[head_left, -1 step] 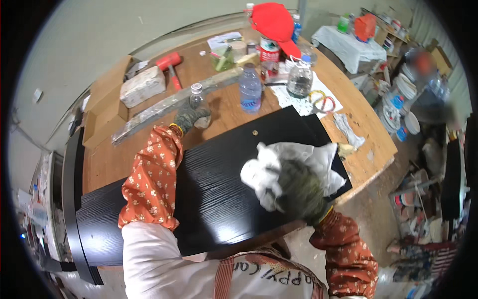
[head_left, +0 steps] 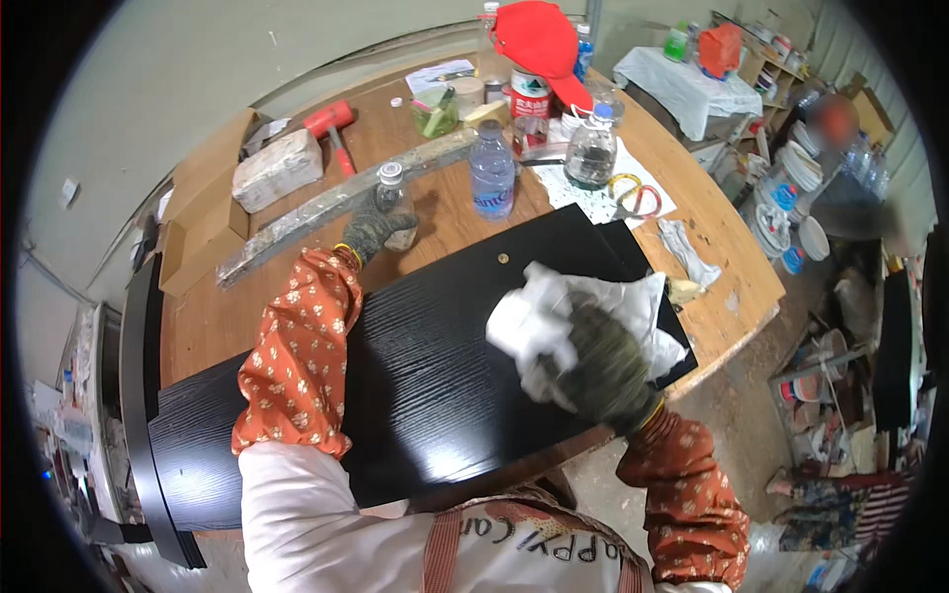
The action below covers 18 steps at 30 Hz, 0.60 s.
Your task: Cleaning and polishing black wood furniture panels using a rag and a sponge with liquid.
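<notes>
In a grey-green glove, my left hand (head_left: pixel 372 227) is wrapped round a small clear bottle (head_left: pixel 391 194) with a white cap, upright on the table behind the black panel. My right hand (head_left: pixel 608 371), in a dark green glove, grips a crumpled white cloth (head_left: pixel 534 321) over the right part of the panel. The cloth spreads out on both sides of the glove, and its underside is hidden. The black wood-grain panel (head_left: pixel 425 366) lies flat in front of me, with a small round brass-coloured spot (head_left: pixel 503 258) near its far edge.
Beyond the panel stand a plastic bottle (head_left: pixel 492 173) and a blue-capped jar (head_left: pixel 590 156). Scissors (head_left: pixel 633 201) lie on paper. A long paint-stained bar (head_left: pixel 326 212), white block (head_left: pixel 279 170) and red mallet (head_left: pixel 331 121) lie at back left. A red cap (head_left: pixel 539 40) sits on cans.
My right hand and the cloth have shifted slightly on the panel, and the cloth's folds differ. My left hand stays on the small bottle.
</notes>
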Each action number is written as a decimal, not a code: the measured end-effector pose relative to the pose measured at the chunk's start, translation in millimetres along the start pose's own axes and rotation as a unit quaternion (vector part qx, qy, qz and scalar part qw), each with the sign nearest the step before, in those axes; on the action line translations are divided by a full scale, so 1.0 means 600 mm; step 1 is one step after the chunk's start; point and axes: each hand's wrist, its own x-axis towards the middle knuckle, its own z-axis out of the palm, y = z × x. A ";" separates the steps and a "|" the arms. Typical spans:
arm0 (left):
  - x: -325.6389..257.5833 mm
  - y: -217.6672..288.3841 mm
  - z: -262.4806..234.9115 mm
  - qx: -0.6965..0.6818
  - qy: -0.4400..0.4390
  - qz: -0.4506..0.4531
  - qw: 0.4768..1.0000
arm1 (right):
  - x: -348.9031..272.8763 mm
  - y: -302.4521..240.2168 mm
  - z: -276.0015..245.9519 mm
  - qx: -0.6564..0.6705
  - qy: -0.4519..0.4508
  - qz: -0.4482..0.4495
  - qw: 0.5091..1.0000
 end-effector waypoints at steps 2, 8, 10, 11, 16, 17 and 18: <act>0.003 0.043 0.003 -0.070 -0.021 0.018 0.997 | -0.005 0.045 -0.020 0.080 0.037 0.061 0.994; -0.121 0.311 -0.096 0.183 -0.069 0.121 0.973 | -0.061 0.110 0.058 0.649 0.139 0.303 0.684; -0.148 0.385 -0.090 0.267 -0.094 0.165 0.945 | -0.019 0.082 0.011 0.651 0.093 0.330 0.677; -0.161 0.406 -0.086 0.359 -0.116 0.203 0.904 | -0.035 0.098 0.013 0.648 0.093 0.331 0.680; -0.180 0.400 -0.041 0.377 0.042 0.398 0.835 | 0.005 0.084 0.042 0.794 0.087 0.215 0.563; -0.178 0.407 -0.039 0.394 0.055 0.409 0.821 | 0.010 0.077 0.048 0.822 0.087 0.189 0.529; -0.177 0.413 -0.037 0.410 0.068 0.421 0.806 | 0.011 0.073 0.043 0.718 0.112 0.225 0.650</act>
